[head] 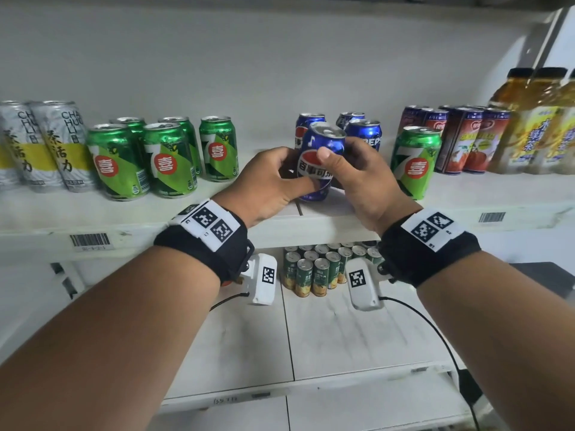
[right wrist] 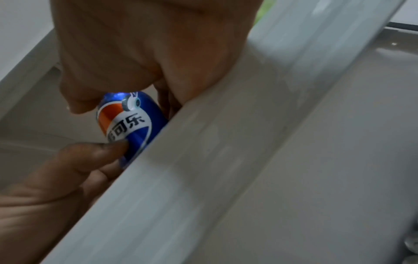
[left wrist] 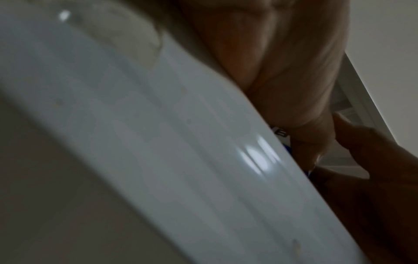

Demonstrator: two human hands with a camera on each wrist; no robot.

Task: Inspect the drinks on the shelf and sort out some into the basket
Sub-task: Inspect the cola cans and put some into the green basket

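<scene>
A blue Pepsi can (head: 322, 150) is lifted just above the white shelf (head: 130, 216), tilted with its top toward the back. My left hand (head: 277, 178) grips its lower left side, thumb across the front. My right hand (head: 351, 169) grips its right side, thumb on the label. In the right wrist view the can (right wrist: 133, 123) shows between my right hand (right wrist: 135, 53) and my left thumb (right wrist: 95, 155), behind the shelf lip (right wrist: 226, 142). The left wrist view is mostly blurred shelf lip (left wrist: 181, 142), with my left palm (left wrist: 282, 71) and a sliver of can (left wrist: 280, 133). No basket is in view.
More Pepsi cans (head: 365, 133) stand behind the held one. Green 7-Up cans (head: 161, 157) stand to the left and one (head: 415, 163) to the right. Grey tea cans (head: 46, 147), red juice cans (head: 466, 141) and yellow bottles (head: 535, 126) flank them. Several green cans (head: 320, 269) stand on the lower shelf.
</scene>
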